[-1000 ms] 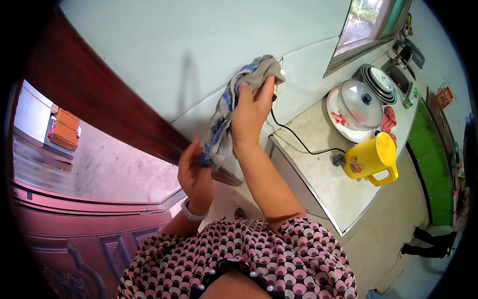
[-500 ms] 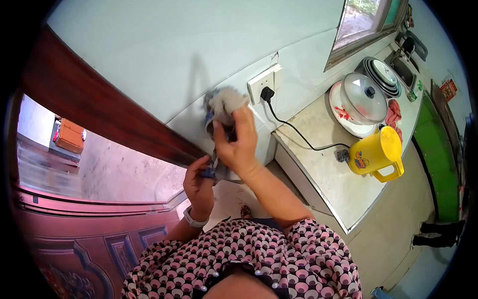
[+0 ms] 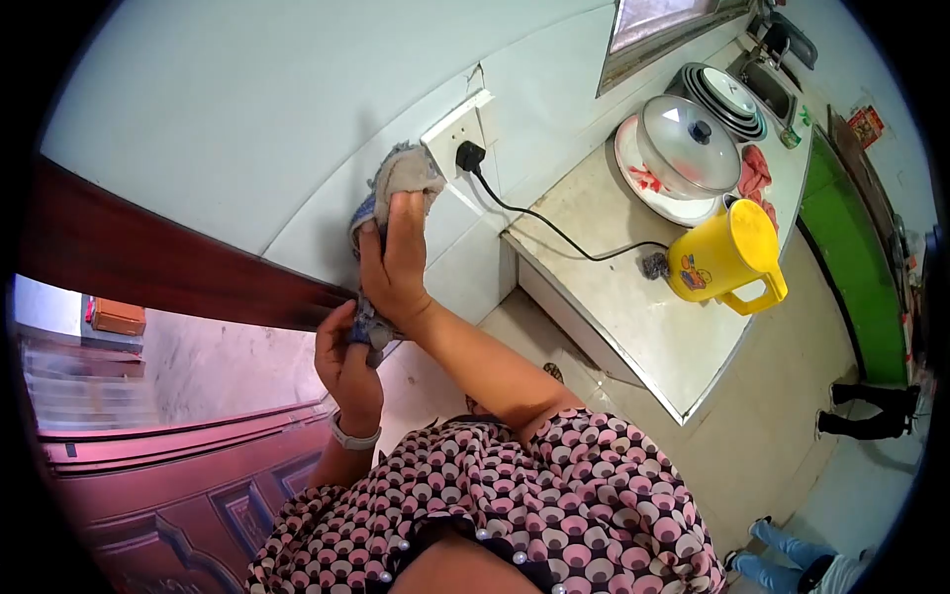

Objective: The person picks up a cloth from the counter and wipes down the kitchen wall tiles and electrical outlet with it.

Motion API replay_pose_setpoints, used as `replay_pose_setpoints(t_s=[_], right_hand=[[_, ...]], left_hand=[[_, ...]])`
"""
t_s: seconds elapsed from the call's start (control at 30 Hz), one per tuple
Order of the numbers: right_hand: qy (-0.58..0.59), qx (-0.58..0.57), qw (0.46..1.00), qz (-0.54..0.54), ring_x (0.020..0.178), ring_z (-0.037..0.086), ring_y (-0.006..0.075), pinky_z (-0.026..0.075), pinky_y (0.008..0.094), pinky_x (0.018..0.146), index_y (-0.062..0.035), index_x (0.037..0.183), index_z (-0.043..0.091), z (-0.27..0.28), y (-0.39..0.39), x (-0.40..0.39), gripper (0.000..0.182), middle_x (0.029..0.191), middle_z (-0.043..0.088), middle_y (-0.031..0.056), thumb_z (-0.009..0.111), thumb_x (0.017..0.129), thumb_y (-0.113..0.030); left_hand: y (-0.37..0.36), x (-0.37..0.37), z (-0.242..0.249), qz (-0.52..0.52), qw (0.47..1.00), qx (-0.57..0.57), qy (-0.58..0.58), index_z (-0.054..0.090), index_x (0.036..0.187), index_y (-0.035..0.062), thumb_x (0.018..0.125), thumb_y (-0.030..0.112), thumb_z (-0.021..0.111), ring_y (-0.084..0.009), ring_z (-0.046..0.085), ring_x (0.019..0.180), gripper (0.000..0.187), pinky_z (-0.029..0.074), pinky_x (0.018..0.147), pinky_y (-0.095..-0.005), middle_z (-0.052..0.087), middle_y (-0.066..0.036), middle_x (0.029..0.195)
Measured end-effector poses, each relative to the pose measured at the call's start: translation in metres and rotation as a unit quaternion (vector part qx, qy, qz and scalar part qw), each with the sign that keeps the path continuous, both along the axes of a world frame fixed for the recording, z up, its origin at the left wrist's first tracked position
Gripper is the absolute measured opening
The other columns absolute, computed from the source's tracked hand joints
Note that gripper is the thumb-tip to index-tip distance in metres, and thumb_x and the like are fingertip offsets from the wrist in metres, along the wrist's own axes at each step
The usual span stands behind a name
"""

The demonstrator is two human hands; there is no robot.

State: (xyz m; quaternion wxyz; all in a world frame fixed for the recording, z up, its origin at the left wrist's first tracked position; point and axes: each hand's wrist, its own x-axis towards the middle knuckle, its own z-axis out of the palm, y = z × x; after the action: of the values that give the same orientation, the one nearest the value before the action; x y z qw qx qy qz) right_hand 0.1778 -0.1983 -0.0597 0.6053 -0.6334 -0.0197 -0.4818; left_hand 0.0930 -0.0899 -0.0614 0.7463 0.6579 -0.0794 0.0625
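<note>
A grey and blue cloth (image 3: 409, 170) lies bunched against the white tiled wall, just left of the socket plate. My right hand (image 3: 398, 262) presses on it with the fingers stretched upward along the fabric. Lower down, by the dark red door frame (image 3: 198, 282), my left hand (image 3: 348, 368) grips the cloth's trailing end between thumb and fingers. Part of the cloth is hidden behind my right hand. A black plug (image 3: 470, 155) sits in the socket plate (image 3: 457, 127) close to my right fingertips.
The plug's cord runs over the counter (image 3: 633, 337) to a yellow jug (image 3: 727, 255). Behind it stand a plate with a glass-lidded pan (image 3: 690, 148), stacked basins (image 3: 730, 94), a red cloth (image 3: 754, 173) and a sink (image 3: 767, 87). Two people's legs (image 3: 871, 411) show at the right.
The view has shifted, so wall and counter sit further left and higher. My right hand has flattened the cloth against the wall, and another person's legs have appeared at lower right.
</note>
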Motion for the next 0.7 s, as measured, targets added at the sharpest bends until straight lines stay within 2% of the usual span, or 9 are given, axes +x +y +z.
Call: replay_pose_setpoints(t_s=[0.13, 0.23, 0.3, 0.37, 0.47, 0.53, 0.6, 0.63, 0.7], right_hand=[[0.034, -0.080, 0.995, -0.051, 0.116, 0.034, 0.0496, 0.027, 0.0441, 0.101, 0.0107, 0.122, 0.033, -0.041, -0.001, 0.003, 0.044, 0.126, 0.034, 0.0346, 0.050, 0.082, -0.001], [0.148, -0.039, 0.987, -0.039, 0.121, 0.031, 0.0496, 0.022, 0.0446, 0.105, 0.0115, 0.125, 0.033, -0.061, -0.011, 0.002, 0.049, 0.131, 0.031, 0.0343, 0.050, 0.085, -0.010], [0.159, -0.050, 0.984, -0.063, 0.126, 0.027, 0.0463, 0.021, 0.0429, 0.106, 0.0106, 0.128, 0.033, -0.091, -0.013, 0.008, 0.050, 0.135, 0.028, 0.0329, 0.047, 0.087, -0.015], [0.256, 0.024, 0.964, -0.064, 0.129, 0.025, 0.0428, 0.019, 0.0402, 0.107, 0.0106, 0.129, 0.032, -0.095, -0.019, 0.007, 0.052, 0.137, 0.027, 0.0310, 0.046, 0.088, -0.019], [0.279, 0.079, 0.957, -0.034, 0.129, 0.026, 0.0406, 0.018, 0.0390, 0.108, 0.0112, 0.129, 0.033, -0.118, -0.036, 0.000, 0.054, 0.137, 0.028, 0.0299, 0.045, 0.090, -0.024], [0.273, 0.071, 0.959, -0.017, 0.128, 0.028, 0.0411, 0.020, 0.0390, 0.107, 0.0112, 0.128, 0.033, -0.106, -0.034, -0.008, 0.056, 0.137, 0.030, 0.0292, 0.045, 0.091, -0.028], [0.221, -0.059, 0.973, -0.008, 0.126, 0.030, 0.0422, 0.023, 0.0398, 0.106, 0.0088, 0.129, 0.034, -0.098, -0.020, -0.014, 0.055, 0.134, 0.034, 0.0278, 0.044, 0.091, -0.030], [0.192, -0.092, 0.977, -0.034, 0.117, 0.038, 0.0444, 0.027, 0.0447, 0.102, 0.0089, 0.121, 0.040, -0.078, -0.018, -0.016, 0.048, 0.127, 0.039, 0.0299, 0.051, 0.086, -0.022], [0.147, -0.105, 0.984, 0.009, 0.112, 0.040, 0.0446, 0.030, 0.0460, 0.098, 0.0079, 0.117, 0.042, -0.037, -0.025, -0.020, 0.043, 0.121, 0.041, 0.0290, 0.052, 0.085, -0.020]], left_hand=[[0.000, 0.003, -0.023, -0.008, 0.997, -0.019, 0.078, 0.051, 0.113, -0.0028, 0.072, -0.009, 0.041, -0.0145, 0.054, 0.089, 0.043, 0.046, 0.079, -0.0249, 0.055, -0.009, 0.102], [-0.004, 0.008, -0.026, -0.031, 0.994, 0.034, 0.099, 0.051, 0.114, -0.0010, 0.071, -0.008, 0.041, -0.0124, 0.052, 0.085, 0.045, 0.044, 0.074, -0.0222, 0.055, -0.007, 0.101], [-0.006, 0.013, -0.036, -0.044, 0.992, 0.038, 0.113, 0.052, 0.114, -0.0001, 0.070, -0.008, 0.041, -0.0113, 0.050, 0.081, 0.046, 0.041, 0.070, -0.0201, 0.054, -0.005, 0.101], [-0.009, 0.018, -0.045, -0.056, 0.991, 0.055, 0.106, 0.054, 0.114, 0.0012, 0.070, -0.010, 0.042, -0.0109, 0.050, 0.084, 0.046, 0.041, 0.074, -0.0210, 0.053, -0.004, 0.098], [-0.013, 0.019, -0.060, -0.079, 0.991, 0.051, 0.094, 0.054, 0.114, 0.0014, 0.069, -0.012, 0.041, -0.0112, 0.050, 0.087, 0.048, 0.042, 0.076, -0.0217, 0.053, -0.004, 0.099], [-0.014, 0.018, -0.061, -0.088, 0.990, 0.059, 0.091, 0.054, 0.114, 0.0001, 0.068, -0.013, 0.041, -0.0125, 0.052, 0.090, 0.050, 0.043, 0.078, -0.0228, 0.054, -0.006, 0.101], [-0.011, 0.014, -0.060, -0.096, 0.987, 0.064, 0.111, 0.053, 0.114, 0.0003, 0.068, -0.012, 0.041, -0.0134, 0.053, 0.092, 0.049, 0.043, 0.080, -0.0241, 0.055, -0.007, 0.104], [-0.010, 0.014, -0.056, -0.097, 0.987, 0.064, 0.112, 0.053, 0.114, 0.0003, 0.068, -0.012, 0.041, -0.0134, 0.053, 0.092, 0.049, 0.043, 0.080, -0.0241, 0.055, -0.007, 0.104], [-0.008, 0.013, -0.044, -0.094, 0.983, -0.002, 0.157, 0.053, 0.114, -0.0004, 0.070, -0.013, 0.040, -0.0107, 0.050, 0.087, 0.047, 0.041, 0.077, -0.0217, 0.053, -0.004, 0.101]])
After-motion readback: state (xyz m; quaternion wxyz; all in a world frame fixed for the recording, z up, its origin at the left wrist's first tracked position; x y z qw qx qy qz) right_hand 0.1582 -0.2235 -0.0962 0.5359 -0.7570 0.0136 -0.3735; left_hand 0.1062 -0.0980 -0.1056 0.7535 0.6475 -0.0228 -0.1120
